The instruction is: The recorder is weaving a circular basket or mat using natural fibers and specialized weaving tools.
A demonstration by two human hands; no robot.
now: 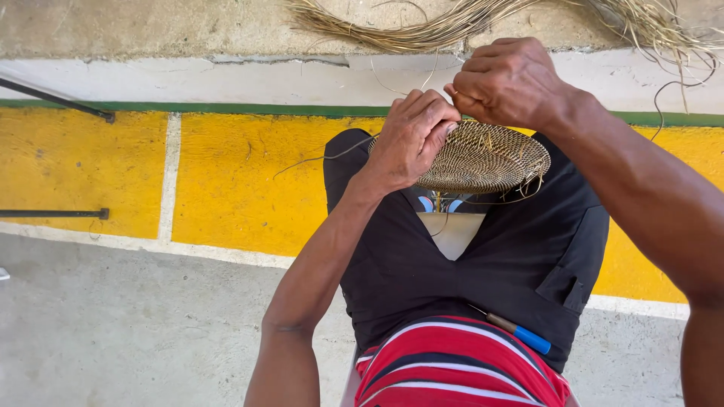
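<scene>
Basket (490, 158) weaving fills this view: a round, flat, brown woven piece rests on the person's knees, over black shorts (483, 264). All places below are told from the basket.

On its left edge sits the left hand (411, 139). Its fingers are curled tight, clamped on the rim. Just above the top edge is the right hand (509, 79). Its fingers are closed together in a pinch, and they seem to hold a thin strand, but the strand is too fine to see well there.

Loose thin strands stick out from the right and bottom edges. One long strand trails off to the left. Far above, on the ground, lies a bundle of dry grass (452, 26). Well below, at the person's waist, a tool with a blue handle (524, 335) lies on the shorts, by a red striped shirt (460, 369).

What could go wrong, I think: a hard pull could snap the thin strand. If the left hand lets go, the rim could slip and the weave could go loose. The loose ends could snag on fingers. The tool could slide off the lap if the legs move.
</scene>
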